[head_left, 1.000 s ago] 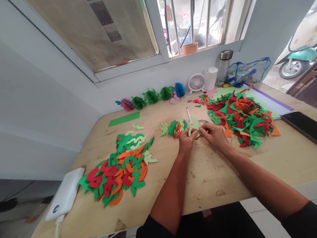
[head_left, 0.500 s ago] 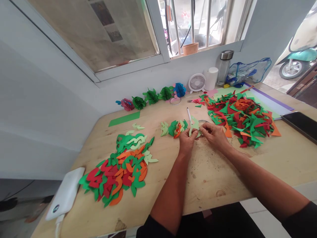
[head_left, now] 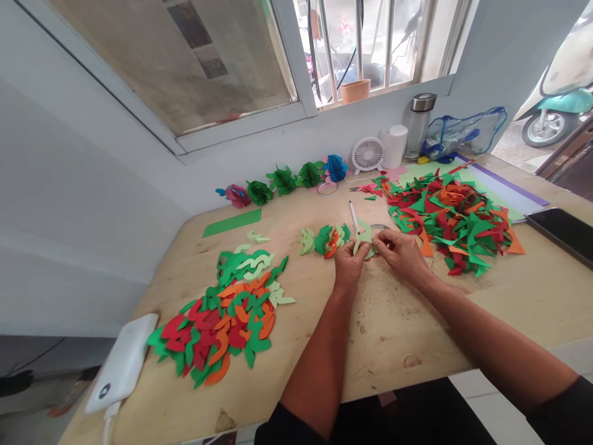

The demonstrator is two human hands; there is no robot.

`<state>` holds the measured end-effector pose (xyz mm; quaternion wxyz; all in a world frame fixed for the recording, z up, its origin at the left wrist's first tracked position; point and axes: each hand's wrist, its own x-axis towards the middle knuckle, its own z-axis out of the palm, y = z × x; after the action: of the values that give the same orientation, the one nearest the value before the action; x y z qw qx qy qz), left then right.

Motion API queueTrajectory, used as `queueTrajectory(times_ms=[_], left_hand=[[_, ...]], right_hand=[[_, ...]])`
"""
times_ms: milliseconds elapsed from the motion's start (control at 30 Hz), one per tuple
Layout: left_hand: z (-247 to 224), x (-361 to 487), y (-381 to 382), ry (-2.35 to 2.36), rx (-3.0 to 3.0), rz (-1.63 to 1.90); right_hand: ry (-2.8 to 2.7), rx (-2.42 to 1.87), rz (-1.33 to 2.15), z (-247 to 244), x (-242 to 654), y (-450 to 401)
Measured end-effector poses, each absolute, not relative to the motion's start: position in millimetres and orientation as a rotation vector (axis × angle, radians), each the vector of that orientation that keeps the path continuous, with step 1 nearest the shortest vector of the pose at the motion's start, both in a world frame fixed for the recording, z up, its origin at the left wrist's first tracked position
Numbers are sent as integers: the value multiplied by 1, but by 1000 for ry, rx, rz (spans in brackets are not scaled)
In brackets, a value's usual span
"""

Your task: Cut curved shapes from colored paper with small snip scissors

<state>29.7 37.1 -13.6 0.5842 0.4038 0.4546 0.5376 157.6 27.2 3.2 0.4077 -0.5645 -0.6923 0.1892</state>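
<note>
Pale wooden tabletop [head_left: 306, 334]: both hands, left [head_left: 350, 258] and right [head_left: 399, 252], pinching a light-green cut-paper piece [head_left: 364, 237].

Held paper [head_left: 364, 233]: lt grn. Scrap pile [head_left: 463, 216], 3 o'clock of view ctr: red/orange/grn mix. Cut pcs [head_left: 222, 318], btwn 7 & 8: same + pale grn. Paper fig [head_left: 238, 196], approx 10: pink w/ blue. Tabletop [head_left: 398, 395]: tan w/ brn spots.

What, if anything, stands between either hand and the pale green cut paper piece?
Nothing visible does: the left hand and right hand both have their fingertips on the pale green cut paper piece. The slim white pen lies just beyond the fingers, at the paper's far side, not between.
</note>
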Motion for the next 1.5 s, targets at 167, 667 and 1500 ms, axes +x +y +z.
queueTrajectory(times_ms=[167,667,1500], left_hand=[[-20,29,38,1096,1013,1287],[-13,30,34,1127,1176,1328],[-12,36,31,1085,1023,1290]], right_hand=[[-1768,-1432,448,3,158,27],[-1802,-1429,467,3,157,27],[-1583,-1386,755,2,158,33]])
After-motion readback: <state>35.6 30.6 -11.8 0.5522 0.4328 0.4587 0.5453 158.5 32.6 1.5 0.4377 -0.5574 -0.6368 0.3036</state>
